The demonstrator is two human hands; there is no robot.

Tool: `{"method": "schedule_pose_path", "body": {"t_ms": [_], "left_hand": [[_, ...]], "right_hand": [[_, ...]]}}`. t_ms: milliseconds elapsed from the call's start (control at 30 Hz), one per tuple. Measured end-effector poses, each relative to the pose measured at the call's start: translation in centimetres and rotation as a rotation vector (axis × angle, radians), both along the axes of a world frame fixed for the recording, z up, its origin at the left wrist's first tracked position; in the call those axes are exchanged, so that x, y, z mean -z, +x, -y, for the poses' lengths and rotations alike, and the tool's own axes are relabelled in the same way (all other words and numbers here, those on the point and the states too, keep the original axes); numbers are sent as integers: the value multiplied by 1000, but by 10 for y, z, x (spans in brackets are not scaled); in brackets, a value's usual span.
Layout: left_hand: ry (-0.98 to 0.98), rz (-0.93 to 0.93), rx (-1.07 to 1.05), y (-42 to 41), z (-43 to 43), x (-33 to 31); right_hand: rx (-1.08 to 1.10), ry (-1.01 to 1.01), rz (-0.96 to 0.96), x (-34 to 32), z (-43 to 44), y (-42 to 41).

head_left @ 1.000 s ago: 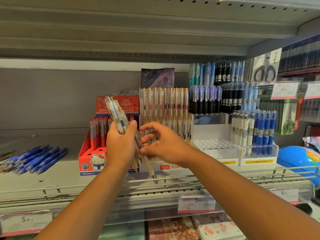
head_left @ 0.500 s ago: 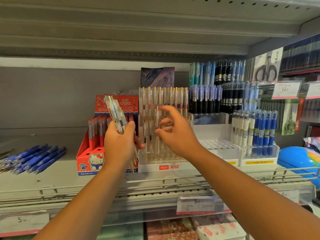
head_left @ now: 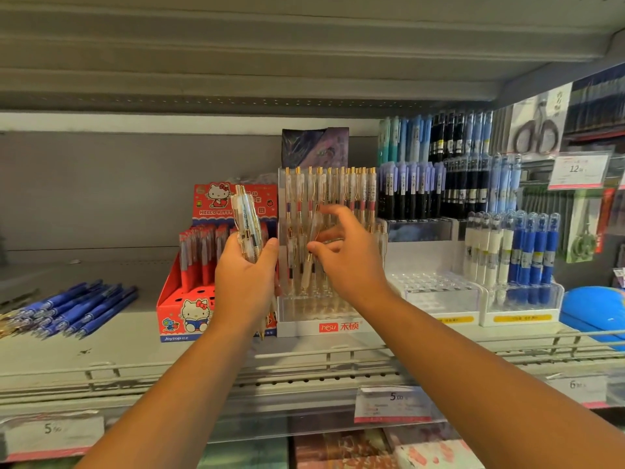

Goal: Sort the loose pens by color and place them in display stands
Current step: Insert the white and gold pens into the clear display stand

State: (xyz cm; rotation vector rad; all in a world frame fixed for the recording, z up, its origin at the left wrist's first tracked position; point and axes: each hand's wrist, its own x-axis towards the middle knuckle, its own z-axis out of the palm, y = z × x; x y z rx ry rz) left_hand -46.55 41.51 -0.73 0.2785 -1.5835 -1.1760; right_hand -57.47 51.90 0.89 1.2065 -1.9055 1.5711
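My left hand (head_left: 245,279) grips a bundle of clear pens with gold clips (head_left: 246,222), held upright in front of the red box. My right hand (head_left: 351,258) reaches into the clear display stand (head_left: 314,314) with the red label. Its thumb and fingers pinch one clear pen (head_left: 308,267), tilted, tip down among the pens standing in the front rows. The back rows of that stand hold several more clear pens with gold clips (head_left: 338,187). A pile of loose blue pens (head_left: 79,309) lies on the shelf at the far left.
A red cartoon-cat box (head_left: 184,309) of red pens stands left of the clear stand. To the right are a bare clear stand (head_left: 434,294), a stand of white and blue pens (head_left: 521,262) and a blue globe (head_left: 595,314). A wire rail (head_left: 304,357) runs along the shelf front.
My right hand left the bundle with one clear pen, moved right to the clear stand and now lowers the pen among the front rows. My left hand stayed nearly still.
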Motion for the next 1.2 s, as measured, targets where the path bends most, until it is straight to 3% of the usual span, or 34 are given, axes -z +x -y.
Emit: {"method": "schedule_pose_path", "body": {"t_ms": [333,667,900,1200], "left_hand": [[-18,48,-28,0,-2,-2],[-22,61,38,2,-5,-1],[20,83,174,3,-7,-3],[21,90,359,9,-15,-5]], "right_hand": [[1,283,29,3,6,0],[42,251,-48,3,-3,2],[-4,48,-110,-6,-9,12],[-252,6,246,-20,-4,27]]}}
